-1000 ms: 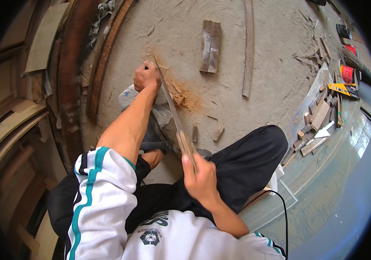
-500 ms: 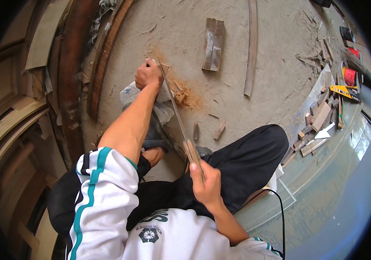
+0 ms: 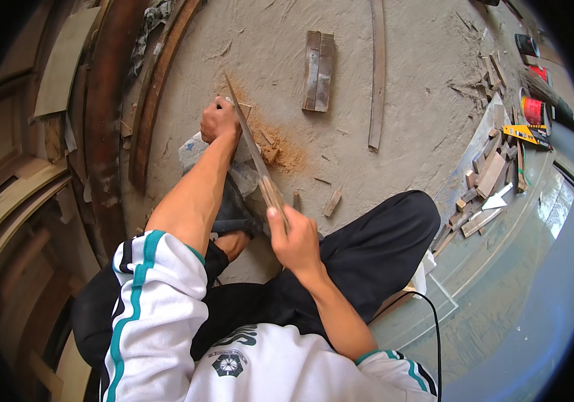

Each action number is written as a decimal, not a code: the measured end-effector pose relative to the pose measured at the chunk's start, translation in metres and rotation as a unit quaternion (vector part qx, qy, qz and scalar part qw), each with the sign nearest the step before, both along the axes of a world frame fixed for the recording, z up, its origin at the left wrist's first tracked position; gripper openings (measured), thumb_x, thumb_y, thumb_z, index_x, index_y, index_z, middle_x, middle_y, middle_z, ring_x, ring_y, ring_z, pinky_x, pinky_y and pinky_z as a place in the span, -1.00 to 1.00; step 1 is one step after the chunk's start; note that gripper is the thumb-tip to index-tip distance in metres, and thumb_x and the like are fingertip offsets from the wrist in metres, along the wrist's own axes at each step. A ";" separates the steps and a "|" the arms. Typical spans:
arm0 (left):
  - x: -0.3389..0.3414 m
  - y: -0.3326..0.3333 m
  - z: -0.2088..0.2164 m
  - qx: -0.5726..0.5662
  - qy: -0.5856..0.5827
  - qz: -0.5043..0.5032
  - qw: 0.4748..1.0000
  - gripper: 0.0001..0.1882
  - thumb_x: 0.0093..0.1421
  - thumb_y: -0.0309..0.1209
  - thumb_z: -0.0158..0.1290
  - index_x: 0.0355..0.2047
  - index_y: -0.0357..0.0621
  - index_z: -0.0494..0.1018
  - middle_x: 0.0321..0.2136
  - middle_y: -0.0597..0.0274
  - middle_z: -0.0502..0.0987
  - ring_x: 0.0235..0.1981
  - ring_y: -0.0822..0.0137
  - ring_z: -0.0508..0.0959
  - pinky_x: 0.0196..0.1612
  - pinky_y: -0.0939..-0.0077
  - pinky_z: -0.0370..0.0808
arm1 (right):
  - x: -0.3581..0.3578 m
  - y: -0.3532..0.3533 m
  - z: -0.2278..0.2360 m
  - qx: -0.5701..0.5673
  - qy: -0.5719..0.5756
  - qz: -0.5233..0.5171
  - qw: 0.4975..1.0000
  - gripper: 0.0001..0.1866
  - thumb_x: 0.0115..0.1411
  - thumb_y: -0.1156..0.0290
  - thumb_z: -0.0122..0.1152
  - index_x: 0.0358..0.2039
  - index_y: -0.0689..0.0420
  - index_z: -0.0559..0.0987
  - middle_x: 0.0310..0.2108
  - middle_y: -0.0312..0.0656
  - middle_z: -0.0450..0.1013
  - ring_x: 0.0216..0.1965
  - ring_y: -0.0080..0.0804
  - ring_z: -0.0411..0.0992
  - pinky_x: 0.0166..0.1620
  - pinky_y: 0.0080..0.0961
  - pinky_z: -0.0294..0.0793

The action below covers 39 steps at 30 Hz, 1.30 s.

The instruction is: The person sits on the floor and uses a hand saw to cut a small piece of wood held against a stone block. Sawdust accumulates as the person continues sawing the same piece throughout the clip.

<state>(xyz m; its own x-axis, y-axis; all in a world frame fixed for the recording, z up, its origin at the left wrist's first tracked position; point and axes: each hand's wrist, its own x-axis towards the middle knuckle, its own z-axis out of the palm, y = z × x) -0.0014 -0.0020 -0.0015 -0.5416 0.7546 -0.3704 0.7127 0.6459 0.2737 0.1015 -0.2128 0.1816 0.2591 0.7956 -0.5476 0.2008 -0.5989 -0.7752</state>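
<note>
My right hand [image 3: 296, 238] is wrapped round the wooden handle of a long, narrow handsaw [image 3: 252, 144]. The saw's blade runs up and to the left, passing close along the right side of my left hand [image 3: 220, 120]. That left hand is closed and presses down on a small piece of wood [image 3: 245, 111], most of it hidden under the fingers and blade. Orange-brown sawdust [image 3: 285, 151] lies heaped just right of the blade. Below my left hand, a pale block [image 3: 190, 149] and a dark shoe partly show behind my forearm.
Two dark wood blocks [image 3: 318, 70] lie side by side on the dusty floor, left of a long strip [image 3: 377, 80]. Small offcuts [image 3: 332, 202] lie near my knee. Several scraps [image 3: 491, 174] and a yellow-black packet [image 3: 527, 135] lie right, beside a glass sheet [image 3: 481, 281]. Curved timbers [image 3: 160, 87] stand left.
My right hand has moved up and to the left, pushing the saw forward so its tip reaches further past my left hand. The left hand keeps its grip.
</note>
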 end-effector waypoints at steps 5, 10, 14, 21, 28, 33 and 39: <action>0.004 0.003 0.002 0.000 -0.006 0.005 1.000 -0.48 0.22 0.01 -0.17 -0.26 -0.12 0.65 -0.23 -0.16 0.62 -0.14 -0.20 0.58 -0.05 -0.01 0.44 | 0.001 -0.010 0.020 -0.003 0.010 0.007 1.000 -0.64 0.31 0.25 0.08 -0.53 0.26 0.44 -0.62 0.21 0.39 -0.56 0.24 0.42 -0.49 -0.06 0.35; -0.002 -0.002 0.001 0.007 -0.002 0.005 1.000 -0.48 0.22 0.01 -0.16 -0.27 -0.10 0.65 -0.24 -0.16 0.62 -0.15 -0.20 0.59 -0.06 0.01 0.46 | 0.005 -0.017 0.030 -0.014 0.046 -0.015 0.999 -0.66 0.33 0.26 0.05 -0.46 0.28 0.47 -0.58 0.20 0.39 -0.51 0.25 0.41 -0.49 -0.12 0.34; 0.006 0.000 0.001 -0.009 -0.014 0.009 1.000 -0.48 0.23 0.00 -0.18 -0.24 -0.10 0.64 -0.23 -0.16 0.61 -0.16 -0.20 0.59 -0.07 0.02 0.46 | 0.005 0.009 -0.008 -0.004 0.011 -0.005 1.000 -0.61 0.34 0.21 0.03 -0.48 0.29 0.45 -0.68 0.06 0.29 -0.62 -0.11 0.28 -0.51 -0.24 0.25; -0.005 0.002 0.002 -0.007 -0.019 -0.008 1.000 -0.46 0.25 0.01 -0.21 -0.22 -0.10 0.64 -0.23 -0.15 0.62 -0.14 -0.20 0.58 -0.05 0.01 0.46 | 0.005 -0.024 0.024 -0.030 0.037 -0.008 0.999 -0.59 0.32 0.23 0.06 -0.55 0.29 0.40 -0.67 0.14 0.31 -0.63 0.06 0.38 -0.51 -0.19 0.27; 0.003 0.000 0.008 -0.013 -0.028 0.001 1.000 -0.47 0.26 0.00 -0.21 -0.25 -0.11 0.63 -0.23 -0.17 0.61 -0.14 -0.21 0.57 -0.05 -0.02 0.44 | 0.003 0.011 0.001 -0.049 0.034 -0.020 0.998 -0.61 0.33 0.23 0.06 -0.53 0.28 0.42 -0.67 0.09 0.35 -0.66 -0.04 0.36 -0.52 -0.22 0.26; 0.002 -0.001 0.008 -0.014 -0.036 0.006 0.999 -0.48 0.27 -0.01 -0.20 -0.26 -0.13 0.63 -0.23 -0.17 0.61 -0.14 -0.22 0.57 -0.04 -0.02 0.43 | 0.002 -0.001 0.044 -0.085 0.064 -0.025 0.994 -0.63 0.34 0.27 0.03 -0.52 0.28 0.45 -0.68 -0.04 0.41 -0.65 -0.17 0.46 -0.55 -0.28 0.31; 0.003 0.001 0.015 -0.027 -0.062 0.018 0.998 -0.47 0.27 0.01 -0.21 -0.21 -0.09 0.62 -0.21 -0.16 0.61 -0.11 -0.20 0.56 -0.01 0.01 0.42 | 0.011 -0.038 0.058 -0.092 0.088 -0.036 0.991 -0.65 0.34 0.30 0.01 -0.53 0.27 0.45 -0.71 -0.17 0.38 -0.70 -0.47 0.38 -0.60 -0.48 0.27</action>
